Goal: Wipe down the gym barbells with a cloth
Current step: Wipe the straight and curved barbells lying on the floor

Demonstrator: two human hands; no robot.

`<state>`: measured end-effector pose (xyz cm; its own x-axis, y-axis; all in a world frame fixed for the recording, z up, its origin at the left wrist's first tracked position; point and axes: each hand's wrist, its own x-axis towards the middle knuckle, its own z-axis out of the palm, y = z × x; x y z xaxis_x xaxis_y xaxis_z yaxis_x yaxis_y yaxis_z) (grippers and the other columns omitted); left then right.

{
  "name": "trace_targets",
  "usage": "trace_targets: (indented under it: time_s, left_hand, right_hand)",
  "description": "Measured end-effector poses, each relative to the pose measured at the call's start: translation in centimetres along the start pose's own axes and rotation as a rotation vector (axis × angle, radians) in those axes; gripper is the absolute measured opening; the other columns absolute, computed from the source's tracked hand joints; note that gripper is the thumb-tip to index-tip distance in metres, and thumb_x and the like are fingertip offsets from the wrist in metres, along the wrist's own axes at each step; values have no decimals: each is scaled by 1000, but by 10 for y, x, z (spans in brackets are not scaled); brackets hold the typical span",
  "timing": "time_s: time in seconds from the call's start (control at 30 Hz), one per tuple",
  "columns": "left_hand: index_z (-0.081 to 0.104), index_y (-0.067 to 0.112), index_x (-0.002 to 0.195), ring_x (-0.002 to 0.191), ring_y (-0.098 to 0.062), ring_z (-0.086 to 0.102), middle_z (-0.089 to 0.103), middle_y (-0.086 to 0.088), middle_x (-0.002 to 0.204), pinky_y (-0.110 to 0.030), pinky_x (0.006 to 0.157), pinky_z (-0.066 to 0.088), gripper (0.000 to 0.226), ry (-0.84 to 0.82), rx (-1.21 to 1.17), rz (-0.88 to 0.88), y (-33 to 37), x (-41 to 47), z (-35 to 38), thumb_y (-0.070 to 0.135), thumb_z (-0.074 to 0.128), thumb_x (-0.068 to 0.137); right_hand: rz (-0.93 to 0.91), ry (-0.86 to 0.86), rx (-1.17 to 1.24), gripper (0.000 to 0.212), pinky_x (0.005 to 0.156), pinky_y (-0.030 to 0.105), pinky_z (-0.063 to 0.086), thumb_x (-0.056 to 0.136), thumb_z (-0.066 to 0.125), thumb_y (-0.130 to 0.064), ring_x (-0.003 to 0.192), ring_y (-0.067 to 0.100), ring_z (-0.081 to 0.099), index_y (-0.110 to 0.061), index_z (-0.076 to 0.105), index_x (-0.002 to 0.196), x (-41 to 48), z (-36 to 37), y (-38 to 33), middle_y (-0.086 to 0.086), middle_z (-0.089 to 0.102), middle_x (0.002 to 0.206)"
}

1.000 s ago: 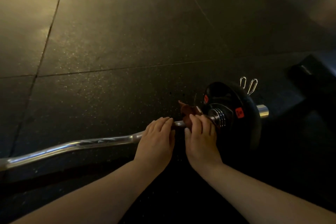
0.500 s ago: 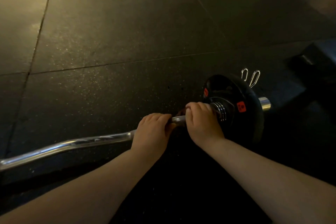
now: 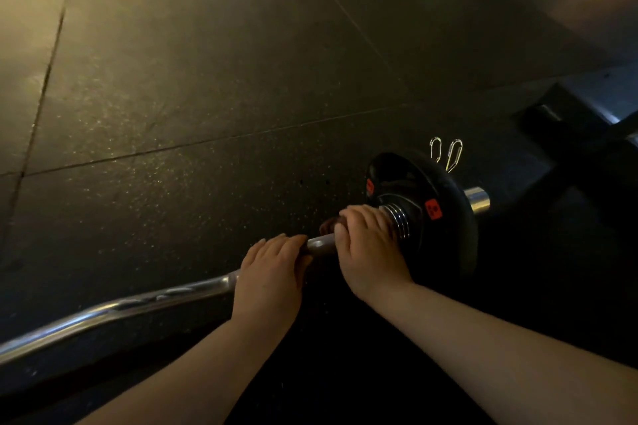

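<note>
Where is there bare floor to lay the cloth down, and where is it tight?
Free: the wide floor beyond the bar, left of the weight plate. Crowded: the bar beside the plate, where left hand and right hand, holding the cloth, grip close together; also between the spring clip and dark equipment base.

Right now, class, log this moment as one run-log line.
left hand: grips bar | right hand: holds cloth round bar | place: beside weight plate | floor: rubber mat

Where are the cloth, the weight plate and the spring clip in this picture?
cloth [image 3: 328, 225]: head view, the reddish fold that shows.
weight plate [image 3: 404, 176]: head view, its black face.
spring clip [image 3: 455, 154]: head view, its right wire loop.
</note>
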<state>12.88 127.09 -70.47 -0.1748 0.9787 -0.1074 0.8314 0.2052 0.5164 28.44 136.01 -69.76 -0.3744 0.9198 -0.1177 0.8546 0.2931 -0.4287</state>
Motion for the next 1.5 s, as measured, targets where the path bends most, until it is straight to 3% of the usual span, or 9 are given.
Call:
trace_targets:
  time_s: [0.17,0.43,0.63,0.77,0.93,1.13,1.33,1.43,1.5]
  left_hand:
    - [37,32,153,149,-8,28,42,11,157,-31,125,11,55,14,53,-2,1,0,2,27,57,102]
    - [47,33,146,138,-9,44,55,11,144,-34,121,24,42,46,20,-7,1,0,1,37,49,105]
    - [46,34,147,144,-9,39,54,12,147,-36,123,24,43,51,71,-15,0,-3,8,42,45,105]
    - [46,32,148,143,-10,39,53,11,147,-35,122,20,43,54,45,-2,0,-3,6,39,45,106]
    - [43,34,149,141,-10,41,53,11,146,-37,123,24,43,29,33,-3,-4,2,1,40,44,106]
    - [41,33,149,134,-10,48,54,11,144,-34,117,31,44,-28,125,38,-7,5,3,40,47,105]
    - [41,35,149,136,-9,46,53,12,146,-32,116,29,44,2,68,18,-7,3,5,43,44,106]
    - [38,35,151,138,-10,44,50,11,149,-34,118,28,46,-4,96,9,-6,4,3,42,44,106]
    - [37,33,152,140,-11,43,49,10,151,-36,120,27,47,-12,108,1,-3,2,3,41,44,106]
  right_hand:
    - [-97,17,25,56,128,43,13,106,21,-38,155,15,2,-19,27,158,-44,17,-11,-1,21,166]
    - [-92,-72,-57,39,127,41,12,108,28,-34,137,18,39,-21,51,136,6,-6,-6,-1,54,138]
    - [-144,36,107,49,126,46,20,105,31,-36,153,15,15,-20,39,150,-38,10,23,-1,33,160]
    - [-21,-48,71,36,109,32,33,108,31,-33,130,14,38,-20,55,132,4,-5,10,0,53,134]
    - [74,-219,-9,31,95,37,38,108,32,-34,119,20,48,-21,59,115,37,-16,-7,-3,55,111]
    - [-59,75,-30,52,126,47,19,104,32,-41,153,21,12,-18,34,150,-40,22,7,3,32,159]
    - [10,-93,32,33,109,38,36,108,31,-40,119,17,51,-27,61,112,26,-5,3,-7,60,113]
    - [12,73,77,38,122,36,22,108,28,-37,141,17,36,-23,54,133,-4,13,1,-3,53,137]
    - [-31,136,146,48,127,37,10,107,27,-37,155,12,7,-22,36,152,-37,28,2,-5,25,162]
